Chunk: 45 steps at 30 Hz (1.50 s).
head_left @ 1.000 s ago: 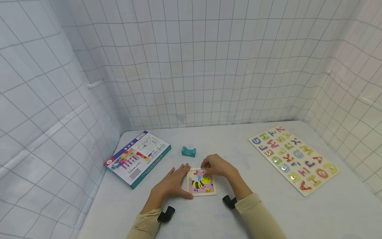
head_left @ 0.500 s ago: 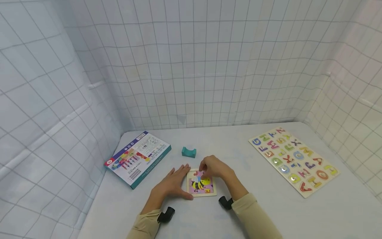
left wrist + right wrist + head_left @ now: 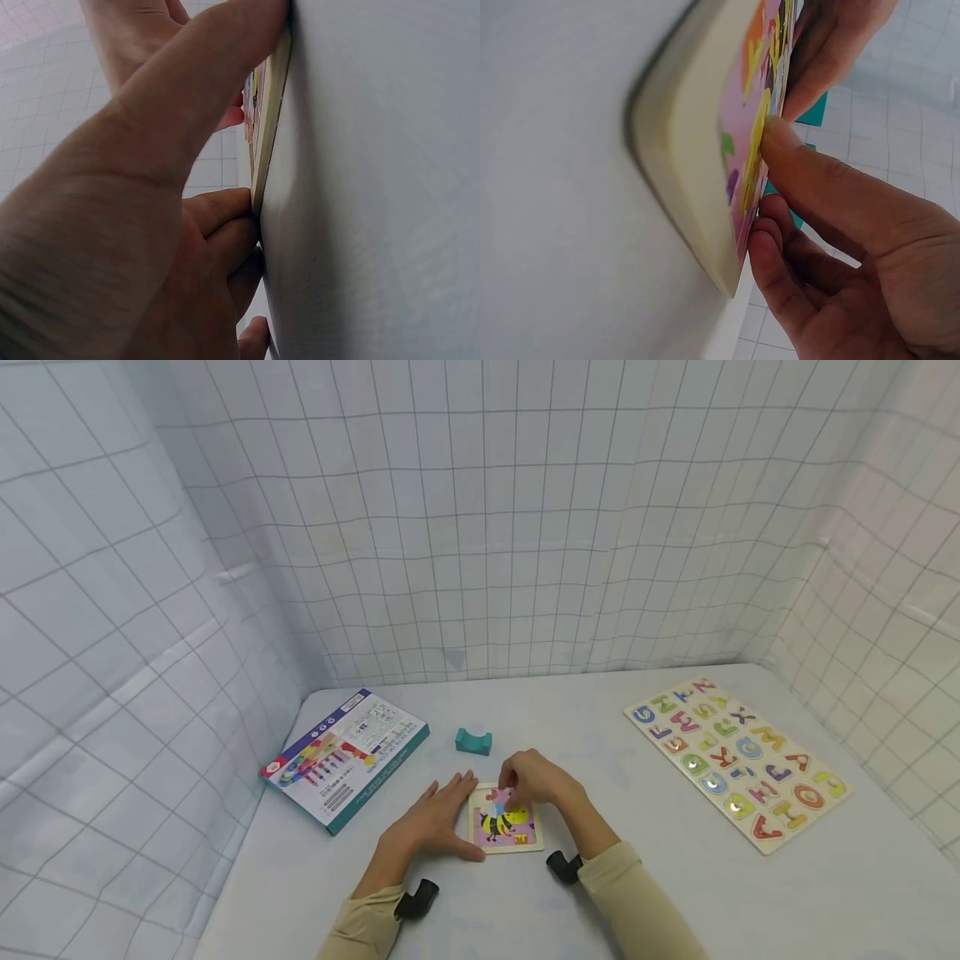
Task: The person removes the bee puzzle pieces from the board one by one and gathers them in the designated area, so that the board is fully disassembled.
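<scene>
A small square wooden puzzle (image 3: 516, 849) with a pale frame and a bee picture on pink lies flat on the table. My left hand (image 3: 433, 820) spans its left side, fingers extended to the far corner and thumb at the near one. Seen from the left wrist, the left thumb (image 3: 187, 82) lies along the frame's edge. My right hand (image 3: 538, 778) reaches in from the far right with bent fingers. In the right wrist view, its thumb (image 3: 821, 180) presses the yellow bee-head piece (image 3: 757, 139) while its curled fingertips meet the pieces nearby; they partly hide the picture's upper part.
Just beyond the puzzle stands a teal block (image 3: 473, 742) with a curved notch. A flat toy box (image 3: 345, 760) lies at the left. An alphabet board (image 3: 738, 760) of colourful letters lies at the right. Grid-patterned white sheets (image 3: 480, 527) enclose the back and sides.
My right hand has shifted a little to the left across the top of the puzzle, its fingers staying bent. My left hand and the puzzle frame have kept their place.
</scene>
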Motion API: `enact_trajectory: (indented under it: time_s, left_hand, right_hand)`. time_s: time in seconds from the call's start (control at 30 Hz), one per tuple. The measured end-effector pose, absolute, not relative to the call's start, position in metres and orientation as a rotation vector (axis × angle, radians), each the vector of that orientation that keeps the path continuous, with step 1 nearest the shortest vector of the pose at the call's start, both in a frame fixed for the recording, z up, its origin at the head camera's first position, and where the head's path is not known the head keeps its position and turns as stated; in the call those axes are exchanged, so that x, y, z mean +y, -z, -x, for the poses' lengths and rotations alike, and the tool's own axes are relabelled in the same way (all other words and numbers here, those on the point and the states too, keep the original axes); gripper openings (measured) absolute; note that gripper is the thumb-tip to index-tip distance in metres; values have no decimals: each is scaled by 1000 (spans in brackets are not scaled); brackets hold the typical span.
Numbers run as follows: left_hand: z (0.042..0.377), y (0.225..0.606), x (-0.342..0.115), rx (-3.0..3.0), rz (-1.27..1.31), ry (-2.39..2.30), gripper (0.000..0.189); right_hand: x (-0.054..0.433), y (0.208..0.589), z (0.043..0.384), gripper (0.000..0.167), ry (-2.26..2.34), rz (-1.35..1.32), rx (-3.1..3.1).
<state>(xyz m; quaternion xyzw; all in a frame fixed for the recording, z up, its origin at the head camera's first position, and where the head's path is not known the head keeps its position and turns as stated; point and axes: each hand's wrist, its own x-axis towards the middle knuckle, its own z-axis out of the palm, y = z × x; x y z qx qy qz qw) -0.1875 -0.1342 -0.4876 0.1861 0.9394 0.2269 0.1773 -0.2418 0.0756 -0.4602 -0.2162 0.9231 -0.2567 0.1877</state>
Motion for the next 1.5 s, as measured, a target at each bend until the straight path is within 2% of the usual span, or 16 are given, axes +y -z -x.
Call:
enact_trajectory:
  time_s: [0.27,0.53,1.5]
  left_hand:
    - [188,486,-135,2660,-533,-636,115]
    - [186,485,-133,2654,-521,-630,115]
    - [189,489,-134,2660,-521,-635,116]
  right_hand:
    - [77,460,241,26,787,625,2592]
    - [78,457,240,21,763,613,2574]
    - [87,457,242,24,789,644,2583]
